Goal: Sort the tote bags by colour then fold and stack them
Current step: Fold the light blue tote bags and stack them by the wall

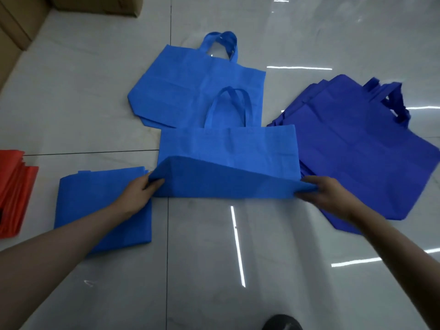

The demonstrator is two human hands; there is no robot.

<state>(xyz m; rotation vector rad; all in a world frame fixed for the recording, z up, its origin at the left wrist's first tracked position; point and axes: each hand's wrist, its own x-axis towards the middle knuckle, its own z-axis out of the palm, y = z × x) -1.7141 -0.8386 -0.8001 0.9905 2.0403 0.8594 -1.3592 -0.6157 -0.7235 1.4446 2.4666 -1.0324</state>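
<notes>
While left hand (pixel 140 189) and right hand (pixel 319 189) each pinch 1 lower corner, matte light-blue bag (pixel 228 148) forms a wedge-shaped fold; rectangular stack (pixel 102 210) at 9 o'clock.

Plain mid-blue is seen on the front tote bag (pixel 228 148), the bag behind it (pixel 188 91) and the folded stack (pixel 102 206). Darker indigo is shown by the right pile (pixel 357 158), orange-red by the left pile (pixel 14 191). The floor (pixel 95 91) is veined pale grey.

The half-folded bag (pixel 228 148) lies on the floor (pixel 202 258). Behind it, under its handles, lies a flat bag (pixel 190 91). Just left sits a folded stack (pixel 102 206), and farther left another pile (pixel 12 191). Its right edge overlaps a loose heap (pixel 357 151). Boxes (pixel 14 32) stand far behind-left.
</notes>
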